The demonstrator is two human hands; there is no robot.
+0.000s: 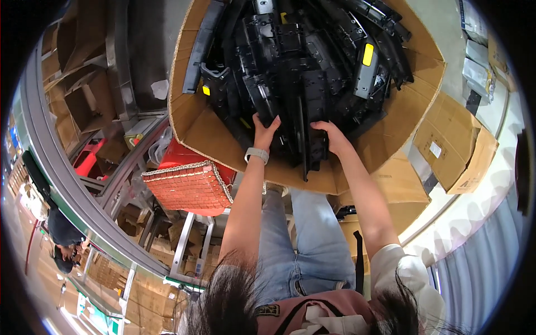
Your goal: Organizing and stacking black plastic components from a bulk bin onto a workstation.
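A large open cardboard box (195, 129) in front of me is filled with long black plastic parts that look like printer toner cartridges (321, 50). My left hand (265, 132) is closed round the near end of one black cartridge (260, 92), with thumb and fingers on its sides. To its right, my right hand (333, 137) grips another upright black cartridge (316, 100), thumb on its near face and the other fingers partly hidden behind it. Between my hands, a thin black strip (305, 139) reaches toward the box's near wall. Some cartridges carry yellow stickers (368, 54).
A red stool (187, 187) with a woven cover stands left of the box, beside a grey metal frame (125, 162). Flattened cartons (455, 145) lie to the right. Wrapped packages (478, 72) sit far right. At far left, another person (66, 237) is visible.
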